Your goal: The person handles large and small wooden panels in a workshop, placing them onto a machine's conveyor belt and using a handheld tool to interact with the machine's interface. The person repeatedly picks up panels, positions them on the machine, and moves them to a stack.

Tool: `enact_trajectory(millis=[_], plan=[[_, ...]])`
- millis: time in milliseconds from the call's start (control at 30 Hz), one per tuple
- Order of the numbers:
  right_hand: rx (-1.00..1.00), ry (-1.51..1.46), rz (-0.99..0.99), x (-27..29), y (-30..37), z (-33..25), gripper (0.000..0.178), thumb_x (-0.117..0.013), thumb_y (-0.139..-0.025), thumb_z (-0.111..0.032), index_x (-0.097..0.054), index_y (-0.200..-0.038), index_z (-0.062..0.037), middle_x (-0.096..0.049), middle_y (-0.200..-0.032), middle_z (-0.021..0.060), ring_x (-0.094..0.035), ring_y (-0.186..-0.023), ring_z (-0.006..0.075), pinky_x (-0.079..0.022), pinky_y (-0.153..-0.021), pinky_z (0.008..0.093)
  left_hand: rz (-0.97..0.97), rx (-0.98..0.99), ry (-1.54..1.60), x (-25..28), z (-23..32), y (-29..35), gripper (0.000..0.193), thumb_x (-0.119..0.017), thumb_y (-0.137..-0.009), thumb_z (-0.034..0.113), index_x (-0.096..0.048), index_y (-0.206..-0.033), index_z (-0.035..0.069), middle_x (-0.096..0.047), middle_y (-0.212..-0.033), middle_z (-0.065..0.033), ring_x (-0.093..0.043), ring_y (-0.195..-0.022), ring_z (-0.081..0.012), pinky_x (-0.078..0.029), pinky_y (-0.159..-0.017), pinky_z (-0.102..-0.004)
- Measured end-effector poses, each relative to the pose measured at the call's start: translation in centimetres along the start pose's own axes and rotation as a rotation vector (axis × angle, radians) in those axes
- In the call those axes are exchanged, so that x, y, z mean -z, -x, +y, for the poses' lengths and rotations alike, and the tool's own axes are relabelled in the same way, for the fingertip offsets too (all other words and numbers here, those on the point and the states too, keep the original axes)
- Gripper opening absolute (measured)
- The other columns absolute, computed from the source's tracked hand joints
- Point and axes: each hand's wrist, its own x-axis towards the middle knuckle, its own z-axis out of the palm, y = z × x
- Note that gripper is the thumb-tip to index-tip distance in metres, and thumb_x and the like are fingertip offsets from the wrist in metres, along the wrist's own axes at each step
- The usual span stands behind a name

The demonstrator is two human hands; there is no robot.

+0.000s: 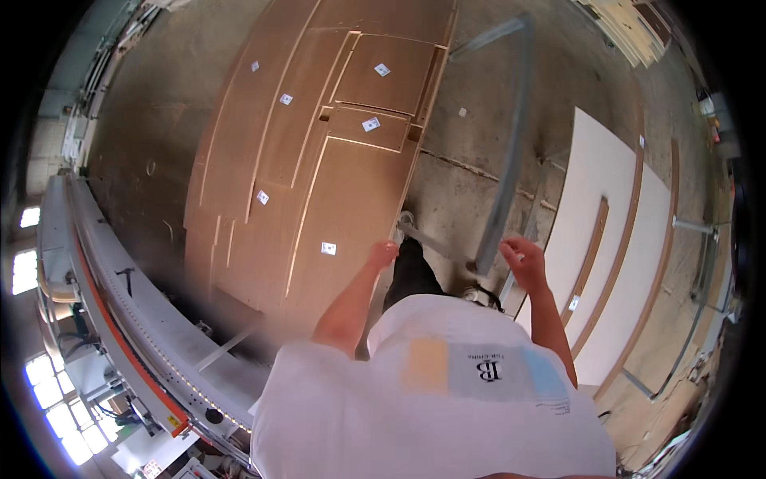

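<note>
My left hand (384,255) is closed in a fist at the right edge of a big brown wood panel (351,199). The undersides of its fingers are hidden, so whether it grips that edge cannot be told. Pale cut lines divide the panel into rectangular pieces, several with small white labels (328,248). On the other side of my body, my right hand (524,262) is held with curled fingers and no object visible in them. Just left of it is the end of a grey metal frame (511,164), smeared by motion.
White panels (590,215) with narrow brown strips (618,275) on them lie to the right. A long machine bed (120,279) with an orange rail curves along the left. My foot (407,217) is beside the brown panel; stacked boards (626,28) are at the far right.
</note>
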Motion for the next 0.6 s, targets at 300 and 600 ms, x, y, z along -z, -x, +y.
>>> enact_trajectory(millis=[300,600], plan=[[-0.023,0.198,-0.35,-9.1,-13.7,-11.4,0.02,-0.07,-0.091,-0.026,-0.074,-0.1,-0.0096,-0.074,-0.101,0.0075,-0.071,-0.09,0.0282,-0.056,-0.077,0.0367,0.311,-0.471,-1.273,10.5,-7.1,-27.5,0.04,-0.055,-0.096,0.04,-0.071,-0.105,0.005,-0.075,-0.106,-0.0172,-0.074,-0.091,-0.0252,-0.057,-0.076,-0.0467],[-0.298,0.387,-0.422,-15.9,-29.1,-8.8,0.034,-0.068,-0.093,-0.036,-0.072,-0.109,-0.0074,-0.074,-0.1,0.0099,-0.071,-0.089,0.025,-0.055,-0.079,0.0363,0.242,0.518,0.474,21.4,10.4,-30.0,0.059,-0.057,-0.097,0.06,-0.07,-0.085,0.004,-0.073,-0.071,-0.0046,-0.07,-0.059,-0.015,-0.051,-0.051,-0.0303]])
